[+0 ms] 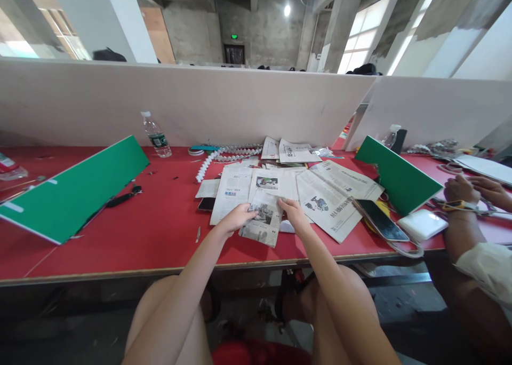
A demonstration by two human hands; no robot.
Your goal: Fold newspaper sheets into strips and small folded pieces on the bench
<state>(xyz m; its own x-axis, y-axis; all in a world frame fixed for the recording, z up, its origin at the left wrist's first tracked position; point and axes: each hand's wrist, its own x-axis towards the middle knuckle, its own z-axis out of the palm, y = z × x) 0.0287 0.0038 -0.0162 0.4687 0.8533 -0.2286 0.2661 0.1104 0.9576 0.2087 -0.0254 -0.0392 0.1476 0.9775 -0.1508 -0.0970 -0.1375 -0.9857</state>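
Observation:
Between my two hands is a small piece of newspaper with grey photos printed on it, tilted above the red table. My left hand pinches its left edge, thumb on top. On the upper right edge, my right hand grips the same piece. Beneath and behind it lie spread newspaper sheets, one with a green picture. To the right is another newspaper sheet with large print. A long white folded-paper chain curves behind the sheets.
Green boards stand at both sides. A phone and white power bank lie right, near a co-worker's hands. A water bottle stands by the white partition. A small blade lies near the front edge.

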